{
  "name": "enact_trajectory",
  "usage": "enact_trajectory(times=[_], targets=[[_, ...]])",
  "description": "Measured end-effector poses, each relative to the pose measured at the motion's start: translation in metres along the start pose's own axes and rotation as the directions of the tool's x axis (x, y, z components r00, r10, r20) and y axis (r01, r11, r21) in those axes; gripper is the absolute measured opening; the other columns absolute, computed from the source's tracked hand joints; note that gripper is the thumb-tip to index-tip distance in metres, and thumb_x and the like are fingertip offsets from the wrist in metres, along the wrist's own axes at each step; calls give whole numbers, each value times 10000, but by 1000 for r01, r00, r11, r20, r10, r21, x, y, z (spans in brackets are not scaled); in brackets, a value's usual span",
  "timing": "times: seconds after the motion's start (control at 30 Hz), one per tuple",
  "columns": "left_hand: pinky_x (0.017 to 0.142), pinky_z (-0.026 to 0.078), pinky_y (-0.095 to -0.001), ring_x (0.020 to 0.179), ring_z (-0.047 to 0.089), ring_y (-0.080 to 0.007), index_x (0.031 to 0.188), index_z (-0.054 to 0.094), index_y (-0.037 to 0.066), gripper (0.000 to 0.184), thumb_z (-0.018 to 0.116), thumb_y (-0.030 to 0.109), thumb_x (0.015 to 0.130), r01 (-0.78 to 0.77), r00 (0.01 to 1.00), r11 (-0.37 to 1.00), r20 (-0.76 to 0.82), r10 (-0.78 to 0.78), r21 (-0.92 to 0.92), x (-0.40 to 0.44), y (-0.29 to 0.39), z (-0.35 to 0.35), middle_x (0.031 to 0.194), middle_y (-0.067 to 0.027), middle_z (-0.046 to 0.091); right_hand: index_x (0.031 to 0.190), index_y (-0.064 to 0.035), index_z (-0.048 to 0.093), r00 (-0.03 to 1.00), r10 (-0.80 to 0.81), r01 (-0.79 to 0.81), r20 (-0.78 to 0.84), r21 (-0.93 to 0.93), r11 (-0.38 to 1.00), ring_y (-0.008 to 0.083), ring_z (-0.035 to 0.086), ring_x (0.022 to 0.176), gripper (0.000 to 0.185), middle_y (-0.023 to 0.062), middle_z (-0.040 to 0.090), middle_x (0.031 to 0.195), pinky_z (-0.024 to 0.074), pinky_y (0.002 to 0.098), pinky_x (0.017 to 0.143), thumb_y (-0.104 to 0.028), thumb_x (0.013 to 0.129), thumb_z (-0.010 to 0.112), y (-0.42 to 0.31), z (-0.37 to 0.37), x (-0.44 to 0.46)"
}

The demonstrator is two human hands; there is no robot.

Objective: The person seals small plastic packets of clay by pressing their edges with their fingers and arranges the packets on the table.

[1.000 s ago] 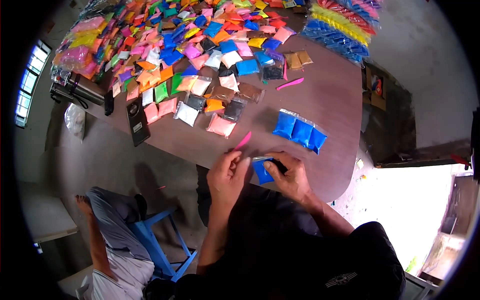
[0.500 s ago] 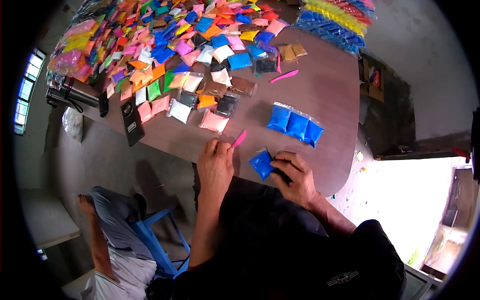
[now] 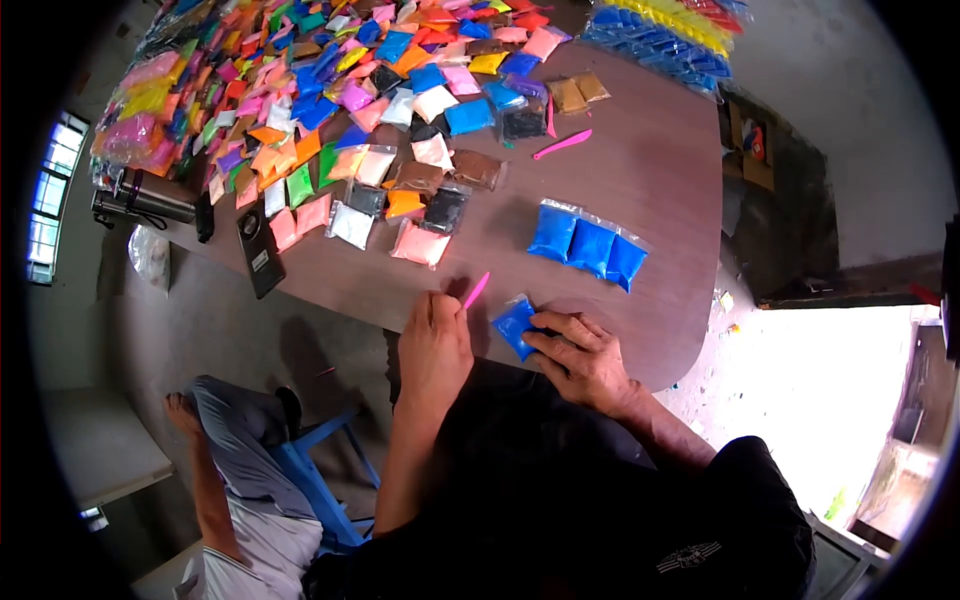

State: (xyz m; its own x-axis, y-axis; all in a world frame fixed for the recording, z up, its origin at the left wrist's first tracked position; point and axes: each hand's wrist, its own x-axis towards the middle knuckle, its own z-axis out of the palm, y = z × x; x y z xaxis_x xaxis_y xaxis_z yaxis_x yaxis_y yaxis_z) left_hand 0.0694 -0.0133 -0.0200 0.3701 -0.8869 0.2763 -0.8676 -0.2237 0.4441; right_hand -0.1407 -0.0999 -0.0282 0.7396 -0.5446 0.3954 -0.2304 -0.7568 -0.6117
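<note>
My left hand point(image 3: 436, 342) is closed around a small pink plastic knife point(image 3: 477, 290), whose blade points up and away from me over the table's near edge. Just to the right, a single small blue packet point(image 3: 513, 326) lies tilted at the edge. My right hand point(image 3: 585, 358) grips its right side, fingers over the top; the thumb is mostly hidden. Beyond that hand, a joined strip of three blue packets point(image 3: 590, 246) with clear top edges rests on the brown table point(image 3: 650, 190).
A big heap of coloured packets point(image 3: 330, 90) covers the far left. Another pink knife point(image 3: 562, 144) lies farther back. A phone point(image 3: 260, 255) and a metal flask point(image 3: 155, 195) sit at the left edge. Packet strips point(image 3: 660, 45) are stacked far right. A seated person point(image 3: 245, 460) is at my left.
My right fingers have shifted from pinching the blue packet's edge to lying flatter over it. The packet has moved slightly left. My left hand keeps the knife, now a little lower.
</note>
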Motion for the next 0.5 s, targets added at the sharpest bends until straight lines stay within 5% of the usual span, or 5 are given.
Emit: enact_trajectory(times=[0.07,0.23,0.5], targets=[[705,507,-518,841,626,-447,986,519,46,99,599,24,932,125,989,948,111,-96,-293,-8,13,-8,918,-193,611,1081,-82,743,1000,-16,16,-9,8,1000,273,671,997,364,80,676,1170,570,379,835,-22,725,793,2,1,0],[648,530,-471,777,655,-423,1019,600,63,106,654,69,929,78,989,929,149,-25,-362,-26,23,5,885,-183,654,1113,-93,729,999,-42,42,15,1,999,257,668,985,361,65,672,1187,567,359,839,-24,759,729,2,2,-2],[577,528,-439,677,657,-353,878,633,88,71,648,132,931,13,999,996,45,-9,-91,-1,12,5,811,-104,635,1043,-59,751,997,-75,74,-35,-18,997,273,679,955,278,87,698,1141,569,363,810,7,775,730,6,5,-1]])
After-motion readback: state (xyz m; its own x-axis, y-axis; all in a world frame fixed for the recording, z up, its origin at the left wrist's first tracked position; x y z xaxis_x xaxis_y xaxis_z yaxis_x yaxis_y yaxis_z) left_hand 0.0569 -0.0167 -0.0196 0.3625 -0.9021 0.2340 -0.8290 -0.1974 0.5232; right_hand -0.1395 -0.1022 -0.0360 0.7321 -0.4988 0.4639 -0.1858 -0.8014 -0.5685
